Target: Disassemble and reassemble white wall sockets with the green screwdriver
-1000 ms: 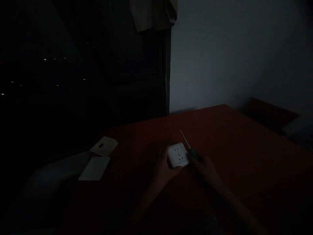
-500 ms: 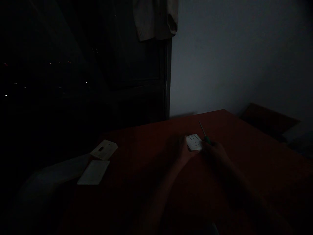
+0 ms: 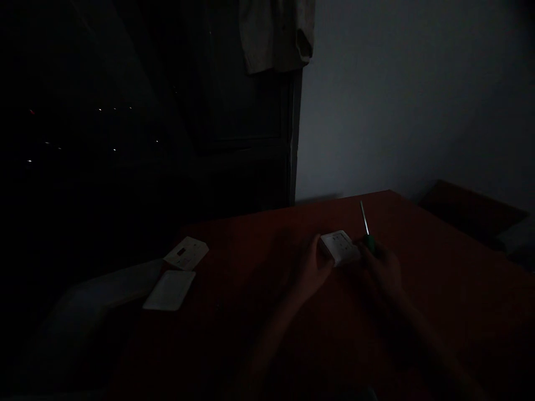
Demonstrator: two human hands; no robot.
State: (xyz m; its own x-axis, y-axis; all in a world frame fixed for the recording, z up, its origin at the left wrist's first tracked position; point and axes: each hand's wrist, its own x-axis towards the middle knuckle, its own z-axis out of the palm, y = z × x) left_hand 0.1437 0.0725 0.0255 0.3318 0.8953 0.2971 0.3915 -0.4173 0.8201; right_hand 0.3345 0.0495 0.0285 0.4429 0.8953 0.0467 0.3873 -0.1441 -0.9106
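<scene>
A white wall socket [image 3: 339, 245] is held just over the reddish-brown table, its face tilted. My left hand [image 3: 312, 268] grips its left side, fingers at the far edge and thumb at the near one. In my right hand [image 3: 383, 268] is a screwdriver [image 3: 369, 240] with a green handle, its metal shaft pointing up and away. That hand's fingertips are close to the socket's right edge; the dark hides whether they touch it. Both hands are closed and dimly lit.
On the table's [image 3: 251, 250] left part lie a flat white plate [image 3: 170, 291] and a pale card-like piece [image 3: 189, 253] with a dark slot. A cloth [image 3: 276, 36] hangs above, beside the grey wall [image 3: 397, 100]. A dark window with small lights fills the left.
The socket has tipped, so its side shows more. My right hand has shifted slightly right with the screwdriver, which now catches light on its shaft. The whole view has moved a little.
</scene>
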